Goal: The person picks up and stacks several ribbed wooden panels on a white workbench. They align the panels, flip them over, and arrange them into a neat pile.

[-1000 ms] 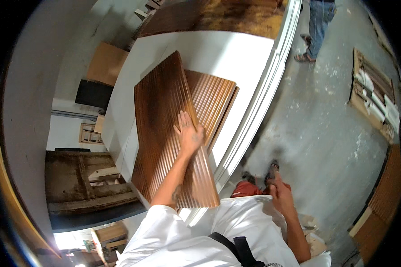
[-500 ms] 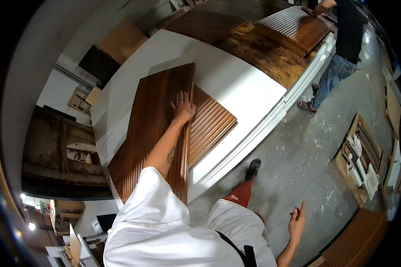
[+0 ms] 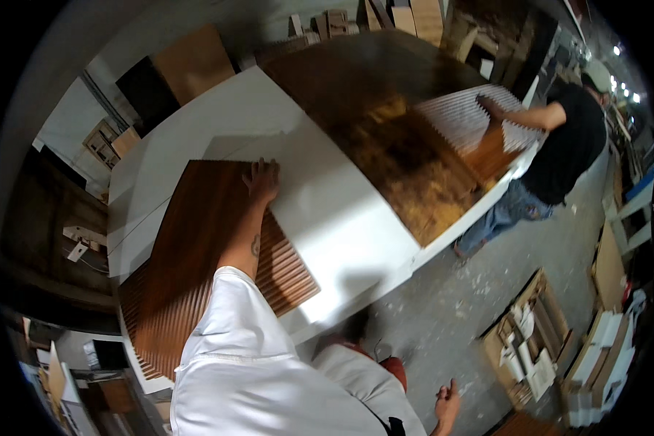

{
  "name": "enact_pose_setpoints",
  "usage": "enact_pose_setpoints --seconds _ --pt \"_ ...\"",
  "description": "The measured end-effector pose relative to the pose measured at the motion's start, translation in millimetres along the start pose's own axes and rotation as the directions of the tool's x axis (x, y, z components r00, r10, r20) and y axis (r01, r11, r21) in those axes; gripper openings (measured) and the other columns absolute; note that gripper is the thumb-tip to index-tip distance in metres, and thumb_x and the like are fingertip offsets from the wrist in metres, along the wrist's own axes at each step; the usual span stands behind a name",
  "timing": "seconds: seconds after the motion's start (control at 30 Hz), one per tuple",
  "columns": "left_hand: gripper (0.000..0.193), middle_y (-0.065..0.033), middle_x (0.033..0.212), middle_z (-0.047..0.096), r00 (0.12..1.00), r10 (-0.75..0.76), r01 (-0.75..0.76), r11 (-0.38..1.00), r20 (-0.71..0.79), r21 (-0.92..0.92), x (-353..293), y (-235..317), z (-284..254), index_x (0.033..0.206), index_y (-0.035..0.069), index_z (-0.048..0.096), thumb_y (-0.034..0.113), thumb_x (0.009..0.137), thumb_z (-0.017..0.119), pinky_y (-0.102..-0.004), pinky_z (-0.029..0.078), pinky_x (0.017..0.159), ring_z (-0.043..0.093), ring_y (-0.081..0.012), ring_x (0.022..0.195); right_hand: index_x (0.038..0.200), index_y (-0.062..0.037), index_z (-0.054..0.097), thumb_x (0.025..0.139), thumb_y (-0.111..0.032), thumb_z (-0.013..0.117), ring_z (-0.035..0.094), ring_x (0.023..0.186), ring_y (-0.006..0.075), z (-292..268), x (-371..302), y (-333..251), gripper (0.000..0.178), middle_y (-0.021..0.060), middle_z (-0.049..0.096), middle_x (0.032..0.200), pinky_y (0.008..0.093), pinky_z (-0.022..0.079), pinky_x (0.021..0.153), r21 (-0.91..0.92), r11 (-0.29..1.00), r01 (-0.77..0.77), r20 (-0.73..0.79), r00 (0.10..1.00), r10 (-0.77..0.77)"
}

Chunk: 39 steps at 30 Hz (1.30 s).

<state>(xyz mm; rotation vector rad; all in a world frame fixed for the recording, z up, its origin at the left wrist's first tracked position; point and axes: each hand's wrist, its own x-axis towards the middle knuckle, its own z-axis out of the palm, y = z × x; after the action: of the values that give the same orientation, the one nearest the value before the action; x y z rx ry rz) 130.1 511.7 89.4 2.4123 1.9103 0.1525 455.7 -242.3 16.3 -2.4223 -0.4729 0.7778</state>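
A smooth brown wooden panel (image 3: 196, 225) lies on top of a ribbed brown panel (image 3: 287, 265) on the white-topped table. My left hand (image 3: 263, 182) is at the upper panel's far right corner, its fingers spread and reaching past the edge. My left forearm stretches across the panels. Ribs of the lower panel show along the right side, and more ribbing appears at the near left. My right hand (image 3: 447, 405) hangs at my side above the floor, holding nothing, with its fingers apart and loosely bent.
Across the table (image 3: 334, 211), a co-worker (image 3: 563, 145) in a black shirt has a hand on another ribbed panel (image 3: 461, 120). A stained brown board (image 3: 400, 160) lies under it. On the floor at right, a shallow wooden box (image 3: 534, 338) holds scraps, beside stacked boards (image 3: 599, 367).
The upper panel now lies flatter, its long ribbed edge no longer raised toward me. My left hand has shifted to its far corner. My view has turned, and the co-worker leans further over the table.
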Motion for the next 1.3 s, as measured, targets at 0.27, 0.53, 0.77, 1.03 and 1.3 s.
enact_pose_setpoints --seconds 0.27,0.53,0.77,1.03,1.3 --pt "0.059 -0.0151 0.162 0.021 0.978 0.204 -0.209 0.964 0.050 0.163 -23.7 -11.1 -30.1 0.153 0.015 0.033 0.032 0.098 0.045 -0.0692 0.020 0.112 0.018 -0.0352 0.150 0.143 0.0048 0.044 0.098 -0.018 0.056 0.065 0.071 0.0163 -4.5 140.8 -25.1 0.051 0.0107 0.066 0.085 0.0307 0.053 0.068 0.047 0.989 0.140 0.172 0.974 -0.146" --pt "0.059 -0.0134 0.165 0.011 0.991 -0.129 0.127 0.990 0.035 0.056 -64.8 -10.9 -17.1 0.157 0.017 0.022 0.035 0.103 0.037 -0.0669 0.011 0.117 0.009 -0.0327 0.152 0.140 0.0041 0.048 0.098 -0.019 0.057 0.067 0.081 0.0215 -4.9 236.6 -137.0 0.049 0.0182 0.070 0.095 0.0324 0.052 0.073 -0.010 0.925 0.381 0.312 0.880 -0.359" --pt "0.064 -0.0152 0.165 0.004 0.956 -0.285 0.276 0.954 0.065 0.118 -55.9 25.6 -18.1 0.159 0.012 0.013 0.036 0.104 0.034 -0.0661 0.007 0.118 0.002 -0.0342 0.152 0.138 0.0038 0.050 0.098 -0.022 0.057 0.068 0.079 0.0236 -16.0 284.4 -193.1 0.048 0.0150 0.071 0.095 0.0345 0.053 0.072 -0.019 0.864 0.503 0.370 0.807 -0.461" --pt "0.072 -0.0181 0.165 0.003 0.963 -0.258 0.240 0.954 0.081 0.182 -57.5 22.7 -3.5 0.159 0.011 0.012 0.037 0.099 0.042 -0.0685 0.008 0.116 0.003 -0.0363 0.152 0.137 -0.0007 0.053 0.094 -0.026 0.061 0.072 0.079 0.0292 -34.4 288.7 -174.7 0.051 0.0181 0.073 0.093 0.0379 0.054 0.072 -0.186 0.857 0.481 0.431 0.824 -0.369" --pt "0.066 -0.0200 0.161 0.019 0.973 -0.157 0.195 0.953 -0.172 0.232 -61.4 -21.7 21.1 0.156 0.009 0.023 0.035 0.099 0.042 -0.0686 0.016 0.114 0.014 -0.0412 0.149 0.132 -0.0055 0.059 0.092 -0.029 0.061 0.073 0.086 0.0311 -31.1 287.6 -191.2 0.047 0.0183 0.072 0.103 0.0413 0.055 0.075 -0.211 0.802 0.558 0.444 0.786 -0.430"
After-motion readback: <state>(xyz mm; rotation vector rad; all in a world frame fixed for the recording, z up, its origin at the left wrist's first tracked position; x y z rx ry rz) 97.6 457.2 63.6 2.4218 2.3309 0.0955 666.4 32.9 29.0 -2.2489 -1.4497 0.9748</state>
